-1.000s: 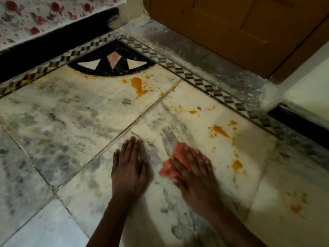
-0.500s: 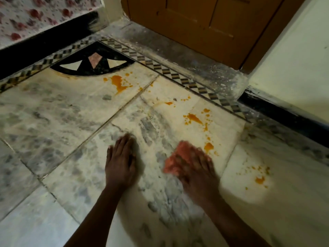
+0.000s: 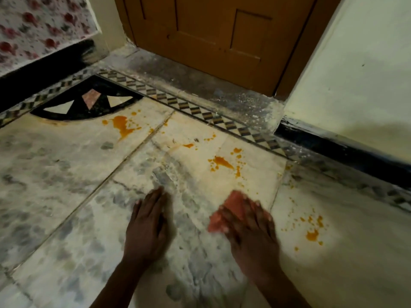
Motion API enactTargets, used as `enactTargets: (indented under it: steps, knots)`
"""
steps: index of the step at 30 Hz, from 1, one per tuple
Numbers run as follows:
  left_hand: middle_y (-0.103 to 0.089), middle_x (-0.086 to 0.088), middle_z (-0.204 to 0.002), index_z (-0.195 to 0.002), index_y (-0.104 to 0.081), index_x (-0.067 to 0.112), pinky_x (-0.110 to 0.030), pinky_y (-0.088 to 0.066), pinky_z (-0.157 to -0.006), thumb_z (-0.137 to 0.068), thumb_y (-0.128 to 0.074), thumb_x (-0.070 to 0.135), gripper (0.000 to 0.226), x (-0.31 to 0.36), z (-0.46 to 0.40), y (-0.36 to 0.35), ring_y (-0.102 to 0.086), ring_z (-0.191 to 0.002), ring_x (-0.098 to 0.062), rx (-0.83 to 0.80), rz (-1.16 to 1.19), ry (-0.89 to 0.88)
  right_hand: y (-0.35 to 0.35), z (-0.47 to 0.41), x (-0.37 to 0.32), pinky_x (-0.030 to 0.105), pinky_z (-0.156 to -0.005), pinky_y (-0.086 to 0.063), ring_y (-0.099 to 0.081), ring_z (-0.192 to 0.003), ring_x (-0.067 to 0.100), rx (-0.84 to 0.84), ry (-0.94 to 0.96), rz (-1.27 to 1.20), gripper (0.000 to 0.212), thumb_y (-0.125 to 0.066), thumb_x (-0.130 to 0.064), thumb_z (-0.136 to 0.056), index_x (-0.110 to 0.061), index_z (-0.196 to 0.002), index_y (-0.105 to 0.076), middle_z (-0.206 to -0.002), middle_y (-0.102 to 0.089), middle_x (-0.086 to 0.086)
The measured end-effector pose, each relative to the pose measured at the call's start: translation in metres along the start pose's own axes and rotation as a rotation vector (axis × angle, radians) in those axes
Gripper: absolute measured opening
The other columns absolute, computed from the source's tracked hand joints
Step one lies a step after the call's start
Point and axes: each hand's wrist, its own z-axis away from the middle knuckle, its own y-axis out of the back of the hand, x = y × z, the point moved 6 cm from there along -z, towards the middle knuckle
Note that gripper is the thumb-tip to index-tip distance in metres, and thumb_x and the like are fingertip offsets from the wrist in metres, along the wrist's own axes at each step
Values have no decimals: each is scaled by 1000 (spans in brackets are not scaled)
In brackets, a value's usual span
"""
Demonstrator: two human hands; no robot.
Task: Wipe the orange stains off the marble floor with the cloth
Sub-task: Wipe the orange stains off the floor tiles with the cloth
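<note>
My right hand (image 3: 251, 227) presses a pinkish-red cloth (image 3: 224, 211) flat on the marble floor (image 3: 66, 185), fingers spread over it. My left hand (image 3: 148, 225) lies palm down on the marble to the left, holding nothing. Orange stains mark the floor: a large splash (image 3: 121, 125) below the black inlay, a small one (image 3: 188, 145), a splash with drops (image 3: 222, 162) just beyond the cloth, and a scatter (image 3: 312, 234) to the right of my right hand.
A brown wooden door (image 3: 211, 34) stands at the back behind a dusty grey threshold (image 3: 178, 78). A checkered border strip (image 3: 200, 112) and a black fan-shaped inlay (image 3: 89, 103) edge the floor. A pale wall (image 3: 355, 74) with dark skirting rises at right; flowered fabric (image 3: 40, 25) is at top left.
My right hand and the cloth have slid rightward across the tile, over the spot where an orange drop lay. The camera view has shifted, showing more of the door.
</note>
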Motion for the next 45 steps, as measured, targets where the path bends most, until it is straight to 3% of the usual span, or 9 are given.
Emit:
enactTargets:
  steps: [3,5,11,16,22,30,36,42,45]
  knots:
    - [-35,-4,-170,-158,-45,14,-49,-26,-126,-98,-38,38,65,20,-14,-15,-36,-155,-24,-27,6,-33,2,-55,-15,53,-128,6,11,-163,30,-78,-66,-100,62,-1,-76,-91,-71,-152,-12,-177,10,-7]
    - [-33,-6,-170,-158,-43,13,-43,-21,-126,-99,-36,40,66,36,-25,-26,-35,-156,-25,-59,-21,-73,0,-66,-33,53,-128,8,8,-163,33,-79,4,-110,62,-5,-74,-94,-67,-154,-20,-177,8,-7]
    - [-34,-7,-170,-157,-44,11,-47,-22,-126,-99,-36,36,65,55,-29,-35,-33,-157,-25,-38,-117,-67,-3,30,9,55,-123,-32,-31,-158,33,120,189,-65,48,-36,-65,-105,-60,-152,-38,-173,-28,-1]
    - [-34,-8,-170,-158,-43,11,-50,-24,-126,-98,-35,37,66,55,-27,-38,-32,-157,-25,-22,-131,-60,4,-54,31,59,-126,-13,-11,-162,40,-46,-152,-90,59,-14,-73,-96,-67,-154,-23,-178,-6,0]
    - [-34,-6,-170,-158,-44,12,-50,-24,-127,-99,-35,37,65,54,-28,-38,-32,-157,-24,-23,-127,-57,-4,51,16,59,-121,-34,-27,-158,37,68,214,-62,53,-40,-70,-102,-58,-153,-38,-174,-26,1]
    - [-39,-21,-165,-152,-47,-2,-53,-28,-123,-102,-33,29,61,68,-29,-46,-38,-153,-37,-52,-232,-129,9,0,103,61,-126,-19,-15,-161,42,23,-172,-38,60,-16,-77,-98,-63,-156,-22,-176,-13,-1]
    - [-41,-23,-163,-151,-48,-3,-58,-36,-118,-104,-32,32,61,89,-32,-60,-43,-149,-41,-82,-146,-142,-2,113,92,51,-126,-21,-25,-159,39,8,266,43,54,-35,-66,-105,-53,-157,-36,-175,-22,1]
    - [-36,-19,-167,-156,-43,1,-55,-33,-122,-103,-32,32,63,87,-28,-65,-37,-154,-36,-65,-156,-121,27,14,183,62,-129,-1,4,-163,38,-42,-344,-117,59,-8,-76,-99,-64,-157,-2,-177,11,0]
    - [-35,-18,-168,-156,-43,3,-54,-32,-122,-103,-33,34,63,85,-30,-64,-36,-154,-35,-93,-150,-112,18,-31,146,66,-128,-1,9,-161,44,-126,-304,-122,62,-12,-76,-99,-62,-158,-3,-177,14,3]
